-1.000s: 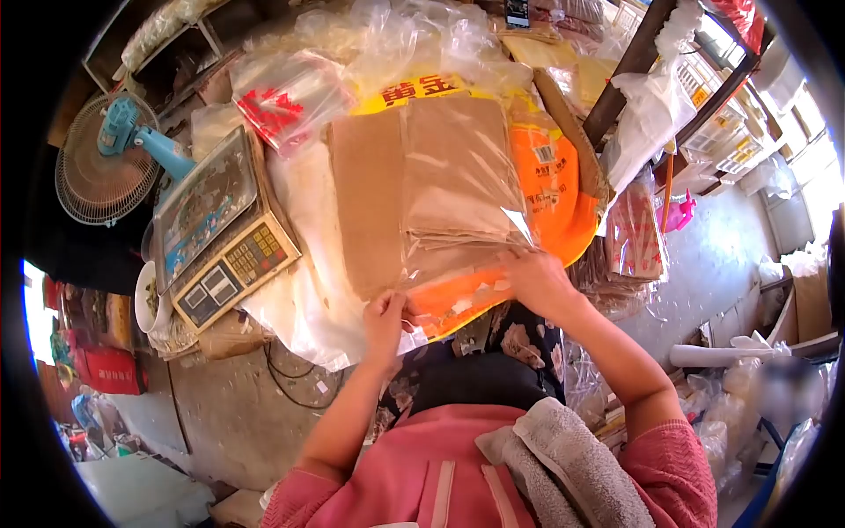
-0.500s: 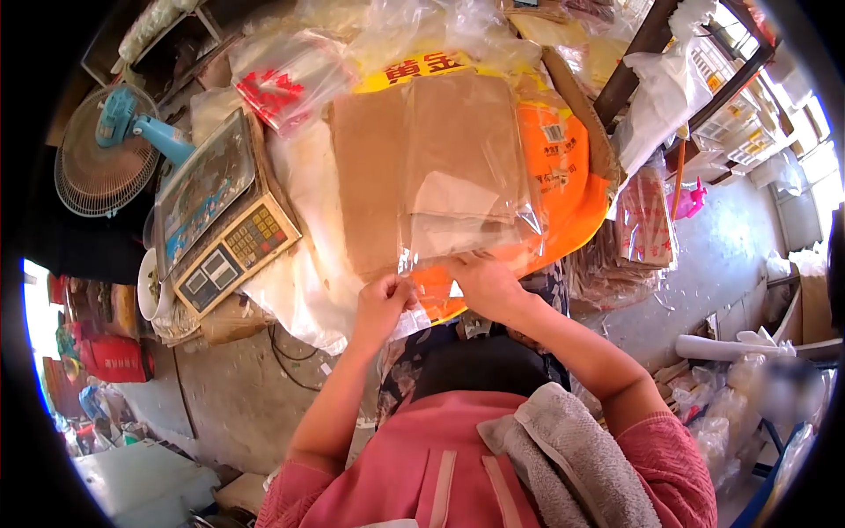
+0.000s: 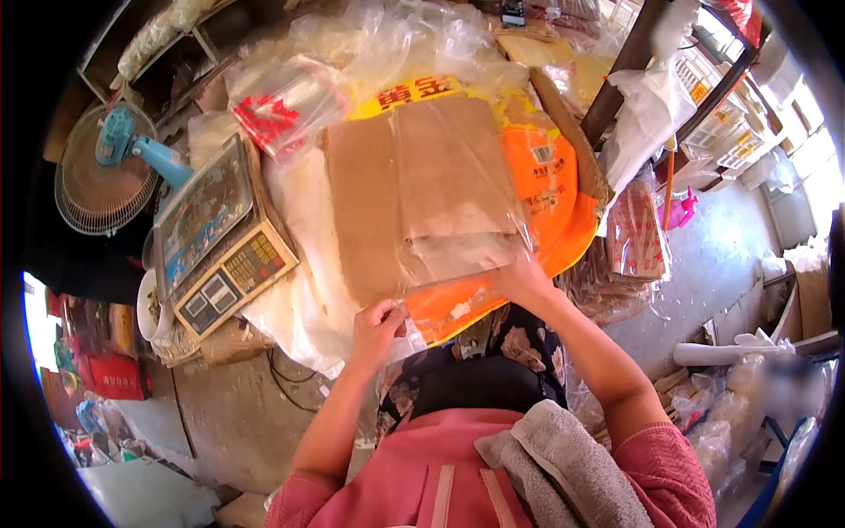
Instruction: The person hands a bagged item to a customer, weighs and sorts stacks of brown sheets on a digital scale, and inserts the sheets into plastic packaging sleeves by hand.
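Note:
A clear plastic bag (image 3: 466,254) lies over a stack of flat brown sheets (image 3: 453,167) on a yellow and orange printed sack (image 3: 550,207). At the lower left corner of the bag, my left hand (image 3: 377,333) is closed in a pinch on the plastic. My right hand (image 3: 525,282) is at the lower right edge of the bag, its fingers bent on the plastic and slightly blurred. Between both hands the bag's front edge runs above the orange sack. The right fingertips are partly hidden by shiny film.
Left stand a digital scale (image 3: 233,273) and a fan (image 3: 106,172). A red-printed plastic bag (image 3: 282,114) and crumpled clear film (image 3: 422,40) lie behind the sheets. More packed bundles (image 3: 638,229) are stacked at the right, near a dark post (image 3: 629,75).
My right hand has moved right along the bag's front edge, away from my left hand. The left hand keeps its pinch, slightly lower in view.

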The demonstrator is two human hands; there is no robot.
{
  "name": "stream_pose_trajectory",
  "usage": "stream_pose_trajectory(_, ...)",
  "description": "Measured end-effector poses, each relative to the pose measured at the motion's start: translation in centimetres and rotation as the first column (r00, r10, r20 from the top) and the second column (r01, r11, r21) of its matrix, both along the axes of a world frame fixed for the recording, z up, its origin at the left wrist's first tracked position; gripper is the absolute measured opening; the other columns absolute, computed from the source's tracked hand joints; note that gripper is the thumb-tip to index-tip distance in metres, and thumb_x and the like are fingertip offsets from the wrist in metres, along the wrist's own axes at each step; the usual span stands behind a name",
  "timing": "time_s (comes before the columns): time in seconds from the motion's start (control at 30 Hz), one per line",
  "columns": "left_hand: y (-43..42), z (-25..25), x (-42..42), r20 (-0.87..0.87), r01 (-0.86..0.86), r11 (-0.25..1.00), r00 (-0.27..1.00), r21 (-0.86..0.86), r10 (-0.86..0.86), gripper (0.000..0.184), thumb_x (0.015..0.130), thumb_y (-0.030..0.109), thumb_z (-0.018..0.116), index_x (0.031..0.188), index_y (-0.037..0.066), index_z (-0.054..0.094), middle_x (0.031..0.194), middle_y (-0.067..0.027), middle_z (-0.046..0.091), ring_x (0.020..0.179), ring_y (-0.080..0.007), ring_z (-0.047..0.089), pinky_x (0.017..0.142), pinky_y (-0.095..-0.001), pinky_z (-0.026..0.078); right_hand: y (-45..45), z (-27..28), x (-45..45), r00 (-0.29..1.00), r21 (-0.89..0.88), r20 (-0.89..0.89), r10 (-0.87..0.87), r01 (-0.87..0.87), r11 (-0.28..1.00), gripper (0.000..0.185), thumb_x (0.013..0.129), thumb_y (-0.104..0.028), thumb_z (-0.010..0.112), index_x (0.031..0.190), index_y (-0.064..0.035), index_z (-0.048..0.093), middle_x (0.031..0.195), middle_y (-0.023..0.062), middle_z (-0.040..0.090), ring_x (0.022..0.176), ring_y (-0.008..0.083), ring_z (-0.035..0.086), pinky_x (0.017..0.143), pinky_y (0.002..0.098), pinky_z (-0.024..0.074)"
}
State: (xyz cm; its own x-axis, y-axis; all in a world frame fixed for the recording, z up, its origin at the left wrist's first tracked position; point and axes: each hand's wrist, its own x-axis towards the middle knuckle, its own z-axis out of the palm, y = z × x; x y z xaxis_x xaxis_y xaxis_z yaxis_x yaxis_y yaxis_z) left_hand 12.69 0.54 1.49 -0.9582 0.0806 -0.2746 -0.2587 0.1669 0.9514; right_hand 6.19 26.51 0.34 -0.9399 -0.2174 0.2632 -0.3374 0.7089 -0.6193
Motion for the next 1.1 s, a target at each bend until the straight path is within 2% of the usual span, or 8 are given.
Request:
stream_pose_trajectory(0.1,-0.9,-0.5,0.2,0.071,0.026,0.996,0.997,0.086,-0.033,0.021,0.087,0.019,0.057,0.077,0.000,0.060,0.064,-0.0026,0.058,0.059,-0.0096,0.054,0.057,-0.0235,0.044,-0.1,1.6,1.3,0.984,0.164,0.163,0.068,-0.094,0.982,0.012,0.080,-0.018,0.061,0.085,-0.0069,0.062,0.077,0.0159,0.061,0.075,0.0355,0.059,0.065,0.0408,0.0480)
stream_pose_trajectory(0.3,-0.7,-0.7,0.1,0.223,-0.100,0.958,0.974,0.269,0.039,0.033,0.090,0.033,0.052,0.087,0.002,0.062,0.076,-0.0047,0.061,0.070,-0.0121,0.058,0.064,-0.0241,0.046,-5.8,2.4,3.0,0.930,-0.208,0.121,0.348,-0.319,0.925,0.011,0.078,-0.011,0.063,0.082,-0.0018,0.059,0.074,0.0120,0.059,0.065,0.0265,0.058,0.059,0.0347,0.0457)
stream_pose_trajectory(0.47,0.0,-1.2,0.0,0.203,-0.092,0.983,0.977,0.159,0.059,0.050,0.093,0.047,0.043,0.087,0.001,0.062,0.076,-0.0056,0.062,0.071,-0.0134,0.059,0.064,-0.0258,0.045,-8.5,2.4,3.1,0.906,-0.279,0.151,0.396,-0.345,0.896,0.011,0.076,-0.008,0.065,0.081,-0.0008,0.058,0.072,0.0125,0.059,0.065,0.0275,0.058,0.059,0.0356,0.0457)
stream_pose_trajectory(0.77,0.0,0.6,0.2,0.037,-0.045,0.987,0.998,-0.152,0.051,0.046,0.093,0.037,0.047,0.081,-0.005,0.062,0.073,-0.0088,0.062,0.061,-0.0138,0.055,0.057,-0.0278,0.045,-9.8,0.6,3.4,0.911,-0.096,0.060,0.407,-0.401,0.911,0.016,0.076,-0.019,0.066,0.076,-0.0056,0.057,0.066,0.0130,0.058,0.063,0.0304,0.060,0.055,0.0394,0.0458)
stream_pose_trajectory(0.87,0.4,-0.6,-0.3,0.130,-0.174,0.966,0.980,0.193,0.150,0.030,0.090,0.022,0.050,0.080,-0.003,0.063,0.069,-0.0077,0.061,0.063,-0.0151,0.058,0.058,-0.0272,0.048,-9.7,4.0,4.2,0.917,-0.117,0.116,0.381,-0.368,0.922,0.011,0.074,-0.015,0.058,0.077,-0.0048,0.057,0.074,0.0163,0.060,0.072,0.0359,0.059,0.063,0.0443,0.0465)
stream_pose_trajectory(0.9,0.8,-0.3,-0.3,0.216,-0.224,0.925,0.963,0.306,0.161,0.026,0.088,0.018,0.050,0.079,-0.002,0.063,0.068,-0.0074,0.061,0.064,-0.0158,0.060,0.058,-0.0272,0.050,-10.0,2.6,4.0,0.916,-0.168,-0.112,0.385,-0.399,0.901,0.011,0.072,-0.013,0.059,0.076,-0.0035,0.055,0.075,0.0154,0.060,0.072,0.0357,0.058,0.063,0.0428,0.0464)
stream_pose_trajectory(1.07,0.3,-0.1,-0.8,0.204,-0.205,0.966,0.964,0.155,0.171,0.027,0.088,0.018,0.050,0.073,-0.001,0.062,0.067,-0.0095,0.063,0.057,-0.0160,0.061,0.056,-0.0269,0.051,-3.3,5.3,6.5,0.830,-0.245,0.318,0.458,-0.395,0.885,0.016,0.075,-0.016,0.066,0.079,-0.0042,0.056,0.071,0.0098,0.058,0.065,0.0232,0.059,0.060,0.0340,0.0470)
stream_pose_trajectory(1.1,0.2,0.2,-0.7,0.198,-0.176,0.977,0.969,0.121,0.150,0.028,0.088,0.019,0.050,0.072,-0.001,0.062,0.067,-0.0096,0.063,0.056,-0.0156,0.061,0.055,-0.0266,0.051,-0.1,4.7,7.5,0.840,-0.403,0.296,0.454,-0.321,0.857,0.017,0.076,-0.018,0.070,0.081,-0.0055,0.060,0.068,0.0054,0.057,0.062,0.0141,0.056,0.059,0.0292,0.0466)
